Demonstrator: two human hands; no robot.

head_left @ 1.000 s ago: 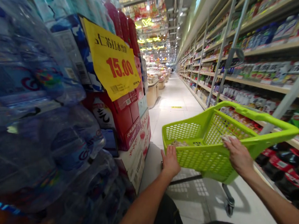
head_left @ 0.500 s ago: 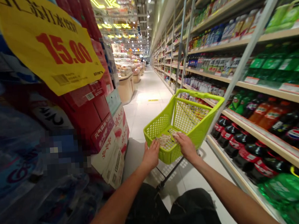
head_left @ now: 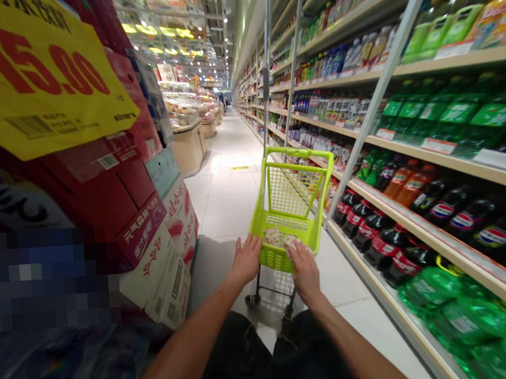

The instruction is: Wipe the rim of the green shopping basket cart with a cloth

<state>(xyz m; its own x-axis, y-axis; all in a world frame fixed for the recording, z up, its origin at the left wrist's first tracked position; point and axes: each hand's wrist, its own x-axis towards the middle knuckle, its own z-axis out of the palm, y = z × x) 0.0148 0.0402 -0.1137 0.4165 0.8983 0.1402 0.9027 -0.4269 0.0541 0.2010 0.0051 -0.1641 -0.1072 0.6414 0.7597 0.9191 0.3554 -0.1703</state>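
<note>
A lime-green shopping cart [head_left: 296,224] stands in the aisle before me, its near edge toward my knees. My left hand [head_left: 247,260] is closed on the near left corner of its basket, fingers over the rim and thumb apart. At the near right part of the rim is my right hand [head_left: 305,269], its fingers bent over the edge. Pale beige lumpy items [head_left: 272,236] lie in the basket. One pale piece touches or lies close to my right fingertips; its kind is unclear. Both palms are hidden.
Drink shelves [head_left: 435,194] line the right side, with cola bottles [head_left: 407,259] and green bottles [head_left: 461,313] low down. Stacked drink cartons [head_left: 172,276] stand close on the left under a yellow price sign [head_left: 50,76]. The tiled aisle [head_left: 231,197] runs ahead past wooden display counters [head_left: 189,148].
The cart has swung from an angle to nearly straight along the aisle, with both hands still at its rim. The surroundings have shifted left in view.
</note>
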